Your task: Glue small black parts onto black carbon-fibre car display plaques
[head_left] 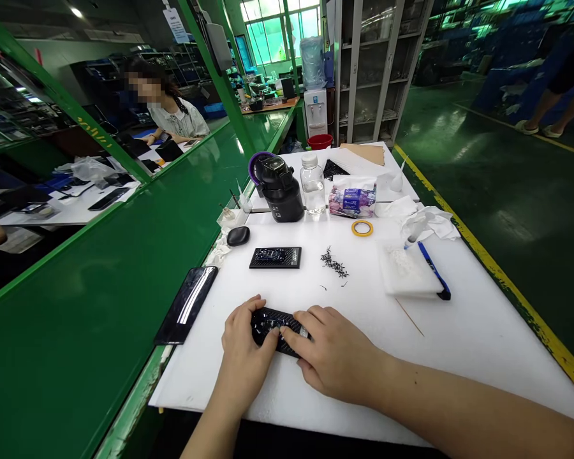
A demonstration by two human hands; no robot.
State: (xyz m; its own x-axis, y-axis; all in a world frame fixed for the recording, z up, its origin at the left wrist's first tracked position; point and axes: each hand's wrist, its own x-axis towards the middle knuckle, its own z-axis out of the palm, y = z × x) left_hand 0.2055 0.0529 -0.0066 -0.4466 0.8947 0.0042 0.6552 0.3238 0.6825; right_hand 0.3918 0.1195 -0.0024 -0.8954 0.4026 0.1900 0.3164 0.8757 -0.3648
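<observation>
Both hands are on a flat black plate (287, 324) with a carbon-fibre pattern and a raised glossy part, low over the white table. My left hand (246, 347) is closed round its left end, the thumb on the near side. My right hand (335, 350) grips the right end, with fingertips pressing on the top near the left thumb. Beyond them lies a similar black plate (291, 257) with a glossy raised part and pale lettering at one end. Right of that is a small heap of thin black pieces (335, 262).
A dark phone-like slab (187, 305) lies at the left edge. Behind stand a black jug (282, 194), a clear bottle (312, 188) and a wipes pack (353, 199). Yellow tape (362, 228), a blue cutter (433, 269) and a white pad (406, 280) are rightward. A co-worker sits beyond the green partition.
</observation>
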